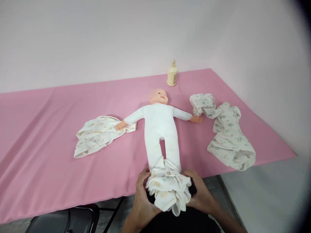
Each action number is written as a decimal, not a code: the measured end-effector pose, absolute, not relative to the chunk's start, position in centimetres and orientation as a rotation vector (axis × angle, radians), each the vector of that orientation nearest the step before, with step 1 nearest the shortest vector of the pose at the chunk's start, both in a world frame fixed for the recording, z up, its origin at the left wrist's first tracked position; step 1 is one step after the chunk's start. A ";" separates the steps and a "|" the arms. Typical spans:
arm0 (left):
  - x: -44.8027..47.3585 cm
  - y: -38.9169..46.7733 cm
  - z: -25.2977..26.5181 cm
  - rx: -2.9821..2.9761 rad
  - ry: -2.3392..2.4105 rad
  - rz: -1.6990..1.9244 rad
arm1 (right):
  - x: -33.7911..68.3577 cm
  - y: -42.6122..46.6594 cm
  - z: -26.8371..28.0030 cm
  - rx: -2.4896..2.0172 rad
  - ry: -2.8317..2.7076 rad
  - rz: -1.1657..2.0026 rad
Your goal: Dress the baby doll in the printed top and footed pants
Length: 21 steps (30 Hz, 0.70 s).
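Observation:
A baby doll [160,126] with a white cloth body lies on its back, arms spread, its legs pointing at me. White printed baby pants [170,186] are bunched around its lower legs at the table's front edge, hiding the feet. On the left side of the bunched cloth, my left hand [143,194] is closed on the pants. My right hand [198,192] grips them from the right side, thumb up by the doll's leg. Some of the fingers of both hands are hidden behind the fabric.
A pink sheet [60,129] covers the table. Printed baby garments lie at left [99,134] under the doll's hand, and at right [230,136], beside a crumpled cloth [204,103]. A pump bottle [172,76] stands near the wall. A black chair [65,220] is lower left.

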<state>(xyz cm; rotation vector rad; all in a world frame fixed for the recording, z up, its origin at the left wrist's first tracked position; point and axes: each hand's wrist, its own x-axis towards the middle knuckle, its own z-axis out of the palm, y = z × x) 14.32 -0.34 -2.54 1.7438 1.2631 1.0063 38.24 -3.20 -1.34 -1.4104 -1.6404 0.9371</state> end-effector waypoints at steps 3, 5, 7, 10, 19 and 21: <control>14.0 -0.6 -2.5 1.698 1.264 1.008 | 38.2 -3.6 -1.6 -1.416 -1.658 0.888; 13.8 -0.8 -2.3 1.678 1.289 0.968 | 38.2 -3.8 -1.6 -1.421 -1.706 0.828; 13.5 -0.9 -2.0 1.678 1.297 0.919 | 38.4 -3.8 -1.3 -1.427 -1.786 0.758; 13.1 -0.6 -1.3 1.631 1.292 0.855 | 38.7 -3.5 -0.6 -1.455 -1.882 0.669; 11.4 1.1 0.8 1.950 1.081 0.680 | 37.8 -3.1 1.5 -1.328 -1.995 0.477; 11.3 1.1 0.8 2.171 1.013 0.773 | 37.3 -3.5 1.3 -1.345 -2.015 0.356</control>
